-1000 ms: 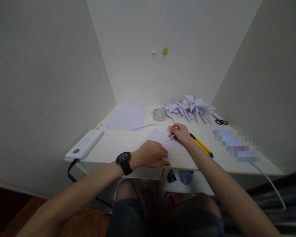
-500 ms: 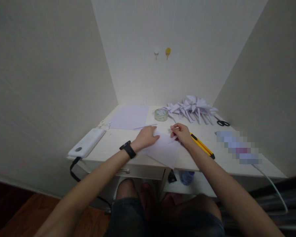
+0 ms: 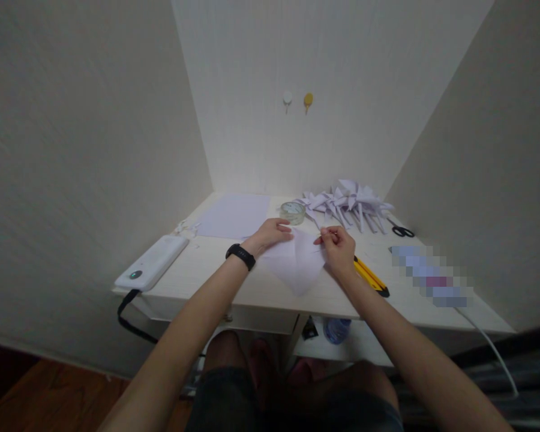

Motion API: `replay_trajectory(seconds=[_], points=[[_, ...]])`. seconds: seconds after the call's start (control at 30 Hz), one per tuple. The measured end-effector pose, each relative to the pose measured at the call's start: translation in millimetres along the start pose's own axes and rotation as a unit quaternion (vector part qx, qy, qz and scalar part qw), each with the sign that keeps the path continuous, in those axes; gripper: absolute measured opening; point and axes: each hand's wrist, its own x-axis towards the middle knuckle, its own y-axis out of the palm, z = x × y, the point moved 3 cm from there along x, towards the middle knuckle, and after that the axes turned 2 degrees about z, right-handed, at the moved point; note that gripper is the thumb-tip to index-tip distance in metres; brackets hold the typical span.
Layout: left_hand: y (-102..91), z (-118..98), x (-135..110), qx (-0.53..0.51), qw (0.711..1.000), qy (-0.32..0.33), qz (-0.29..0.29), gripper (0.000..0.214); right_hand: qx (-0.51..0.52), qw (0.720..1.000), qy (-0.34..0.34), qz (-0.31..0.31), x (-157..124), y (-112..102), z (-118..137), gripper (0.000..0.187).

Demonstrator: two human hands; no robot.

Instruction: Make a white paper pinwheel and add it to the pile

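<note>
A square sheet of white paper [image 3: 296,264] with a crease down its middle lies at the front of the desk, one corner pointing toward me. My left hand [image 3: 272,235], with a black band on its wrist, grips the sheet's left upper edge between thumb and fingers. At the right upper edge, my right hand [image 3: 336,247] pinches the paper between thumb and forefinger. A yellow and black utility knife [image 3: 369,277] lies just right of my right hand, partly behind the forearm. Behind the hands stands a roll of clear tape [image 3: 292,212].
Several folded paper pinwheels [image 3: 353,201] lie piled at the back right, near black-handled scissors [image 3: 402,231]. More white paper [image 3: 236,215] is flat at the back left. A white device [image 3: 153,262] sits on the left edge; a blurred-out object [image 3: 432,276] with a cable is at right.
The paper has turned and lifted slightly, and its crease now shows. My left hand has shifted to the sheet's upper edge. My view has moved a little.
</note>
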Motion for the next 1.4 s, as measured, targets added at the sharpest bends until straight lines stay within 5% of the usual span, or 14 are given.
replay_trajectory(seconds=[0.13, 0.27, 0.43, 0.53, 0.73, 0.83, 0.97, 1.23, 1.4], points=[[1.5, -1.1, 1.7, 0.019, 0.997, 0.078, -0.019, 0.039, -0.038, 0.997, -0.031, 0.051, -14.1, -0.8, 6.7, 0.029], [0.6, -4.4, -0.5, 0.131, 0.983, 0.127, 0.012, 0.044, -0.163, 0.97, -0.157, 0.088, -32.2, -5.2, 18.3, 0.021], [6.8, -11.9, -11.9, 0.349, 0.92, 0.178, 0.023, 0.05, -0.271, 0.911, -0.297, 0.089, -50.0, -7.7, 30.4, 0.015], [15.0, -17.0, -19.5, 0.385, 0.905, 0.173, 0.054, 0.05, -0.283, 0.896, -0.331, 0.088, -57.6, -9.9, 37.7, 0.014], [24.2, -29.0, -28.5, 0.247, 0.96, 0.12, 0.051, 0.033, -0.296, 0.89, -0.341, 0.056, -66.1, -19.0, 48.0, 0.011], [33.7, -28.6, -33.6, 0.103, 0.987, 0.037, 0.115, 0.042, -0.311, 0.865, -0.381, 0.096, -70.2, -19.3, 47.1, 0.011], [38.5, -28.5, -39.5, 0.001, 0.997, -0.006, 0.078, 0.035, -0.333, 0.832, -0.415, 0.156, -75.4, -20.1, 44.1, 0.012], [42.5, -21.8, -45.1, -0.101, 0.983, -0.016, 0.155, 0.019, -0.383, 0.852, -0.302, 0.19, -84.6, -40.3, 42.8, 0.015], [50.7, -11.1, -45.8, -0.15, 0.97, -0.033, 0.188, 0.039, -0.281, 0.939, -0.193, 0.053, -77.9, -57.9, 57.5, 0.016]])
